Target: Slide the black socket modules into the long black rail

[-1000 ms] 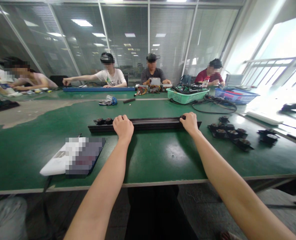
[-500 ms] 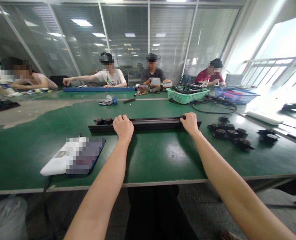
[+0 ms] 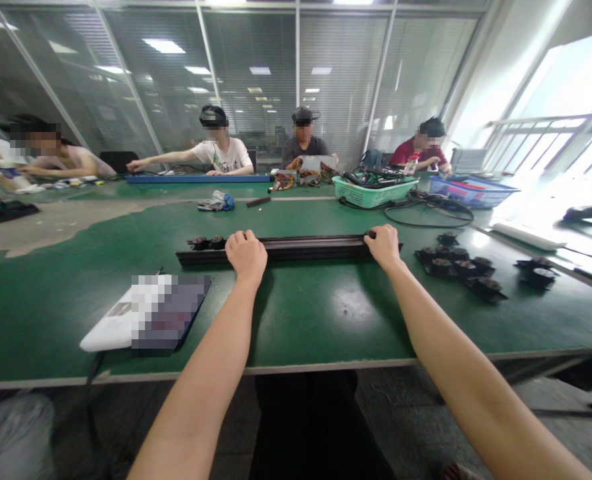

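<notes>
A long black channel-shaped rail (image 3: pixel 316 249) lies crosswise on the green table in front of me. My left hand (image 3: pixel 247 257) is closed over it left of its middle, with the fingertips hidden behind the far side. Left of that hand, small black parts with round tops (image 3: pixel 209 243) sit in the rail. Near the rail's right end, my right hand (image 3: pixel 385 247) is closed on a small black part (image 3: pixel 371 234), mostly covered by the fingers. More such black parts (image 3: pixel 456 263) are grouped on the table to the right.
A white and dark-blue flat item (image 3: pixel 116 320), partly pixelated, lies at the near left. A green basket (image 3: pixel 371 195) with cables and a blue basket (image 3: pixel 476 193) stand farther back. A grey-blue cloth bundle (image 3: pixel 217 201) lies beyond the rail. Several people sit across the table.
My right hand has slid slightly right along the rail with the small black part. My left hand and the rail have stayed in place.
</notes>
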A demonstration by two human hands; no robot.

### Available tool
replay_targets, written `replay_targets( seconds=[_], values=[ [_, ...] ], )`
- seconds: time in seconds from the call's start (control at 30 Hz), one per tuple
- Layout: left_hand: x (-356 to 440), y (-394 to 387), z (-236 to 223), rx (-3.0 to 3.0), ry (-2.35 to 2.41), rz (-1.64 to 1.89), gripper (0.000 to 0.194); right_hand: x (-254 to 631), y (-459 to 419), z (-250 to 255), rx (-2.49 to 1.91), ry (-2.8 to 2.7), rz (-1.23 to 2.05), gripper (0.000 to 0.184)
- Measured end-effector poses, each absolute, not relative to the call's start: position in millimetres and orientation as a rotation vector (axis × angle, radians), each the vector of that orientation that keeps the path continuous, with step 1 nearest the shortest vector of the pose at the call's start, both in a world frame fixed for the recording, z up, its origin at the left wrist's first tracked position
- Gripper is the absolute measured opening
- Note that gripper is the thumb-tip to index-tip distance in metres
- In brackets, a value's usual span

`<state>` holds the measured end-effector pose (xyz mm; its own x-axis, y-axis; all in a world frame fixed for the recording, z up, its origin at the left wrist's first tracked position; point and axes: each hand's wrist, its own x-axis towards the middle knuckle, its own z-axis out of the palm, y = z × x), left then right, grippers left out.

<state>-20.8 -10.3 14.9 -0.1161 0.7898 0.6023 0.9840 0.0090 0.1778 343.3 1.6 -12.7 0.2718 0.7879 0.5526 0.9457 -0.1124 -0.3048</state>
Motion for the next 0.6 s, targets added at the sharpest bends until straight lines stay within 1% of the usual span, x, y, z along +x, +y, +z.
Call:
replay_targets(
  seconds=[0.43, 0.6],
  values=[
    [-20.7, -11.1, 15.8, -1.837, -1.967, -0.836, 0.034, 344.3, -0.3, -10.7, -1.983, -1.543, -0.321, 0.033],
    [-21.7, -9.2, 13.8, -1.826, -1.948, -0.839, 0.035, 345.0, -0.3, -11.4, -1.963, -1.513, -0.31, 0.031]
  ],
)
